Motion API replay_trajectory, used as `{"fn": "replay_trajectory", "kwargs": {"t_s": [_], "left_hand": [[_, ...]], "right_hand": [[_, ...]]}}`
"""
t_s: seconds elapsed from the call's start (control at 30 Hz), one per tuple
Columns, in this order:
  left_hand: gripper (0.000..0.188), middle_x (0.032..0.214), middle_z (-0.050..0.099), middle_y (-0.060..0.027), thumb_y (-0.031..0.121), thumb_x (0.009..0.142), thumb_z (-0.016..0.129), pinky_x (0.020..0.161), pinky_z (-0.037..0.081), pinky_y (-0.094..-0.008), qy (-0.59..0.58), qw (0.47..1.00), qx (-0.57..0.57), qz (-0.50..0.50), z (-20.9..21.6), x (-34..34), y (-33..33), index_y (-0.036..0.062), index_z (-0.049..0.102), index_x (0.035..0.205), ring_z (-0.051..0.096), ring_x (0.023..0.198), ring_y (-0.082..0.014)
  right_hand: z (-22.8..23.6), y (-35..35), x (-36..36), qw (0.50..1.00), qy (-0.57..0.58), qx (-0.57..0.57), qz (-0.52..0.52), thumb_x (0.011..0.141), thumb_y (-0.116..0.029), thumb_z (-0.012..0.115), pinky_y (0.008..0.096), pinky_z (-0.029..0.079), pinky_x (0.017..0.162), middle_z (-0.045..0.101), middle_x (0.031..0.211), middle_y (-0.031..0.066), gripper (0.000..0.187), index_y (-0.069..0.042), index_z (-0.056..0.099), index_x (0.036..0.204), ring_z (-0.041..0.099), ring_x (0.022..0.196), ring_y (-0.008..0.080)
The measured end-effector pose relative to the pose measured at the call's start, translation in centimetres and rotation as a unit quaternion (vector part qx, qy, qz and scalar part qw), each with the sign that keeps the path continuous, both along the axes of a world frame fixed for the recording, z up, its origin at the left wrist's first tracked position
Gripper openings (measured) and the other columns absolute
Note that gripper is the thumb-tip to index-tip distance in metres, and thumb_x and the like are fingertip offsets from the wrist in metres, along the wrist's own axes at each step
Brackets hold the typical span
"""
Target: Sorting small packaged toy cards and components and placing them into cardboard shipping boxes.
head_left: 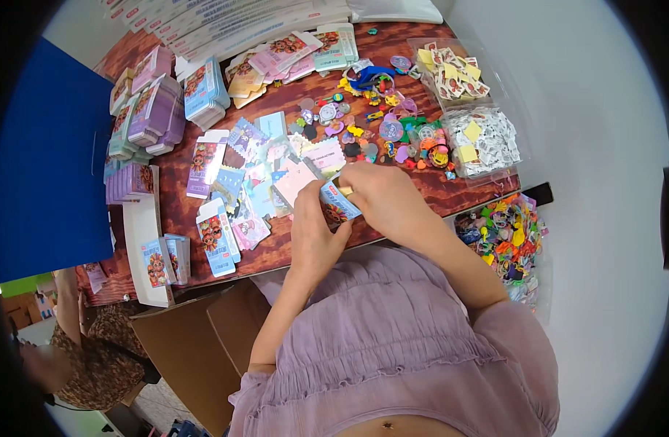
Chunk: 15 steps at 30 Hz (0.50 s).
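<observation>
My left hand (313, 231) grips a small blue printed card box (339, 205) upright over the front edge of the table. My right hand (385, 200) is closed at the box's upper end, fingers curled inward. A bit of something pale yellow (345, 190) shows at its fingertips; I cannot make out what it is. Just beyond the hands lies a spread of pastel picture cards (276, 171), some with zigzag edges. Flattened box blanks, one purple (205, 164) and one blue (218, 237), lie to the left of them.
Small colourful charms (393, 130) cover the table's right half. Clear trays of small white packets (487, 142) stand at the far right, above a bin of plastic trinkets (506, 233). Stacked box blanks (156, 113) line the left. Another person (94, 349) sits lower left, beside a cardboard carton (196, 357).
</observation>
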<state>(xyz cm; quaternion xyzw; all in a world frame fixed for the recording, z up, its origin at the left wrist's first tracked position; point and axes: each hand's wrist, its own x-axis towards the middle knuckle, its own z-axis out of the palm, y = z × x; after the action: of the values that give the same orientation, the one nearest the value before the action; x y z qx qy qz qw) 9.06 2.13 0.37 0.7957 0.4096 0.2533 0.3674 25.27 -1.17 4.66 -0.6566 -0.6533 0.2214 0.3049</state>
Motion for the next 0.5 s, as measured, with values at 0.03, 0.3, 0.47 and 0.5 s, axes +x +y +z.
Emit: {"fn": "replay_trajectory", "kwargs": {"t_s": [0.03,0.3,0.47,0.5], "left_hand": [[0.070,0.119,0.051,-0.0212,0.002,0.069,0.075,0.091,0.046,-0.0432,0.000,1.000,-0.001,0.002,-0.1,0.0,0.0,-0.0017,0.041,0.130,0.052,0.110,-0.0387],[0.071,0.113,0.056,-0.0201,0.011,0.071,0.081,0.086,0.049,-0.0432,-0.075,0.991,-0.071,0.081,-0.4,0.4,0.0,-0.0021,0.043,0.130,0.058,0.102,-0.0382],[0.075,0.112,0.057,-0.0204,0.021,0.071,0.085,0.080,0.051,-0.0429,-0.048,0.996,0.007,0.077,-1.0,0.6,-0.2,-0.0028,0.044,0.129,0.062,0.098,-0.0363],[0.076,0.113,0.057,-0.0207,0.025,0.071,0.086,0.079,0.052,-0.0424,-0.040,0.996,0.034,0.066,-1.0,0.6,-0.1,-0.0029,0.044,0.129,0.063,0.097,-0.0355]], "right_hand": [[0.0,0.1,-0.2,1.000,0.000,-0.001,0.002,0.080,0.000,0.065,0.0434,0.048,0.069,0.061,0.089,0.0151,0.021,-0.002,0.058,0.100,0.061,0.082,0.0386],[1.1,-1.3,0.7,0.991,0.010,0.132,-0.004,0.080,-0.002,0.069,0.0366,0.050,0.085,0.058,0.122,0.0117,0.030,-0.003,0.066,0.110,0.059,0.104,0.0279],[-0.4,-1.9,0.2,0.991,0.026,0.134,-0.007,0.078,-0.003,0.072,0.0353,0.049,0.084,0.057,0.125,0.0132,0.035,-0.003,0.065,0.113,0.057,0.107,0.0269],[-0.5,-1.9,0.1,0.990,0.034,0.139,0.008,0.078,-0.001,0.072,0.0333,0.049,0.083,0.057,0.123,0.0137,0.038,-0.002,0.065,0.115,0.059,0.103,0.0246]]}}
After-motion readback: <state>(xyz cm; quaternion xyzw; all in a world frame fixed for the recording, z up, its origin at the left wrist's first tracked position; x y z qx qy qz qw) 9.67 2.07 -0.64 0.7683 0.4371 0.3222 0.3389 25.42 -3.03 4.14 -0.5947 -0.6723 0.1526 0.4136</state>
